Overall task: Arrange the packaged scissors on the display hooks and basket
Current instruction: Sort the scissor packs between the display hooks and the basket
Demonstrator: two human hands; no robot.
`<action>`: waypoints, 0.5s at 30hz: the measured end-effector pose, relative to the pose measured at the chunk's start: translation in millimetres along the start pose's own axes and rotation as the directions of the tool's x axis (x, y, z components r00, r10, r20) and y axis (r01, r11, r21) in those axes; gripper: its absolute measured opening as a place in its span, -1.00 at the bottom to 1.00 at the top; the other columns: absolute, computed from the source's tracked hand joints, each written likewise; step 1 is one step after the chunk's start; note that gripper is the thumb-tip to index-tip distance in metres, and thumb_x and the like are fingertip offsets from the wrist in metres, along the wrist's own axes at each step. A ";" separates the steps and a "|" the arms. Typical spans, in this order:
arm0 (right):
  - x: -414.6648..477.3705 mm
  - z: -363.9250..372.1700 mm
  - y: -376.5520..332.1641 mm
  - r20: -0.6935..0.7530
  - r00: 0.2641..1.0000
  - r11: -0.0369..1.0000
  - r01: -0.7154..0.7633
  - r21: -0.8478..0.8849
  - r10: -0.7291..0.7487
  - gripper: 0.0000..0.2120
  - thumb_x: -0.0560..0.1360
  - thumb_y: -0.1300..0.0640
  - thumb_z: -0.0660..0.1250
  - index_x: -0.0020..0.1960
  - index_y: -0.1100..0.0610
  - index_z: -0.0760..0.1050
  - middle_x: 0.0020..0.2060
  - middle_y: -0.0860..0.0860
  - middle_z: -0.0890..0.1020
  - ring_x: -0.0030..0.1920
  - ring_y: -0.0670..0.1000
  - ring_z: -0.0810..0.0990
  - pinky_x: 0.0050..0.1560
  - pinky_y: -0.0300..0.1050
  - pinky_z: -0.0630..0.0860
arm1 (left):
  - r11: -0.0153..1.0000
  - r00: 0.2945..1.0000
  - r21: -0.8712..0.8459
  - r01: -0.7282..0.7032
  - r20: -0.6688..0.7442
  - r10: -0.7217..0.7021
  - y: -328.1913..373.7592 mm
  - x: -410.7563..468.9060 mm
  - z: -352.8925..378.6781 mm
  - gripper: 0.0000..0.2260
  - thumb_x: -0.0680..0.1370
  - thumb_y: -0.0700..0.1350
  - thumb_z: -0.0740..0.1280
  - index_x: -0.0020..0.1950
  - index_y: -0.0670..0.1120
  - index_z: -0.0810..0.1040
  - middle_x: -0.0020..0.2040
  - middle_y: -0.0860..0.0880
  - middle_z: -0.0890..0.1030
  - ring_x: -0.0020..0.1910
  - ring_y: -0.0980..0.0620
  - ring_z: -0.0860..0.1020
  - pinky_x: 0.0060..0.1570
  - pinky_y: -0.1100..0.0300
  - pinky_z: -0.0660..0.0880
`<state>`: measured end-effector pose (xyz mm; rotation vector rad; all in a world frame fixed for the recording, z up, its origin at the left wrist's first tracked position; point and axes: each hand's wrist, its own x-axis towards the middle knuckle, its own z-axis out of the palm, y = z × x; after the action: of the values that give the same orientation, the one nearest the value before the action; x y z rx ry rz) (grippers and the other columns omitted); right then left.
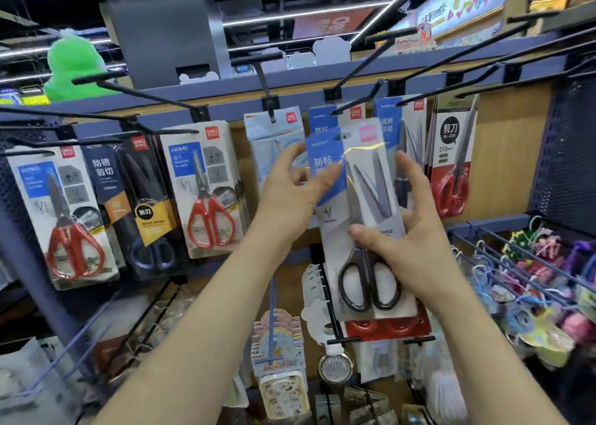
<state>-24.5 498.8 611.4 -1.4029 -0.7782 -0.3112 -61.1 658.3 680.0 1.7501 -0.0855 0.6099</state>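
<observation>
Left hand (296,195) pinches the upper left edge of the scissors pack (371,186), with the thumb lying across the blue label on the front and the other fingers reaching behind. Right hand (412,234) grips the pack lower on its right edge, thumb pressed over the front just above the handles and fingers up along the back. The blue label reads "防粘" in white, and a washed-out pink logo square sits at the top right corner. Smaller print lower down is too blurred to read. Glossy clear plastic covers a white card carrying grey blades, slightly parted, and black loop handles. The pack's long axis runs nearly upright, the top leaning a little toward the left hand, with blades pointing up and handles down. Held between both hands, its top sits just below a black hook (358,97), which carries a matching pack (321,123) with the same "防粘" and a red "deli" logo. Left of the left hand hang a red-handled HOME pack (203,183) and a dark pack (135,192) marked "防锈剪切". Right of the right hand hangs a red-handled 210mm pack (451,154) marked "剪刀".
</observation>
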 end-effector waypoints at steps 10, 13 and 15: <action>-0.8 -21.7 -13.4 0.244 0.969 0.992 -0.071 0.104 0.044 -0.39 0.60 0.11 0.28 0.51 -0.32 0.15 0.31 0.11 0.58 0.34 0.07 0.54 0.38 0.07 0.44 | 0.894 0.964 -0.410 -0.182 -0.256 0.079 7.5 18.1 17.8 -0.89 0.60 -0.28 0.29 0.03 -0.08 0.55 -0.20 0.07 0.68 -0.26 0.12 0.66 -0.26 0.23 0.59; -4.1 -31.4 -17.4 0.301 0.951 0.977 -0.130 0.168 0.075 -0.38 0.55 0.22 0.25 0.50 -0.23 0.21 0.11 0.14 0.70 0.14 0.08 0.67 0.14 -0.09 0.58 | 0.888 0.938 -0.398 -0.229 -0.334 0.093 7.5 19.1 15.6 -0.85 0.60 -0.28 0.30 -0.01 -0.03 0.55 -0.21 0.09 0.67 -0.25 0.12 0.65 -0.19 0.16 0.63; -4.1 -31.7 -16.3 0.310 0.946 0.961 -0.165 0.222 0.091 -0.45 0.53 0.23 0.25 0.45 -0.17 0.33 0.09 0.15 0.70 0.11 0.09 0.68 0.06 -0.12 0.60 | 0.887 0.916 -0.383 -0.259 -0.389 0.099 8.2 17.1 16.8 -0.86 0.59 -0.27 0.31 0.00 -0.03 0.54 -0.19 0.07 0.66 -0.23 0.12 0.64 -0.14 0.14 0.63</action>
<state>-28.1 464.6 621.9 -1.2719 -0.9313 0.1017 -43.6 644.9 692.4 1.1885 -0.1197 0.9661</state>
